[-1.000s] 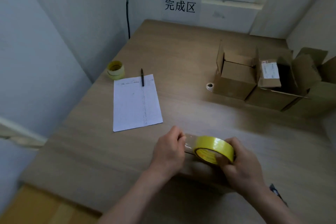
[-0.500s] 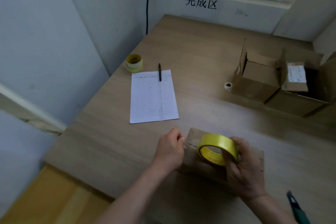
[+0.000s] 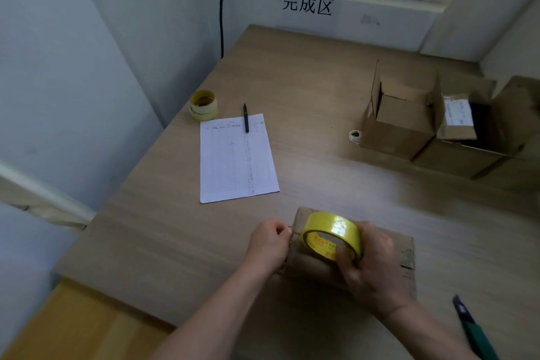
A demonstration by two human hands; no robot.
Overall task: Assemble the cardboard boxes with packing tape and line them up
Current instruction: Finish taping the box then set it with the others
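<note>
Between the earlier frame and this one, both hands kept their stations on the work; what shifted was mainly the view, which swung and brought the green-handled tool at 4 o'clock further into sight.

I noted the left hand clenched in a pinch, apparently on the free end of the tape, at the left edge of the cardboard box. That box lay low on the tabletop at 6 o'clock. I could not tell whether it was flat or folded. The right hand gripped the yellow tape roll, thumb on its lower rim, with the roll standing tilted on the box top.

Two open boxes stood touching each other at 2 o'clock, flaps up. A small white roll sat just beside the nearer one. A spare tape roll, a pen and a ruled sheet lay at 11 o'clock.

Judged step: drawing tape across the seam. Hazards from here:
1. Tape skew, caused by a roll pulled off the seam line.
2. Tape folding onto itself, caused by a slack pinch on the free end.
3. Box sliding, since neither hand pinned it down.
</note>
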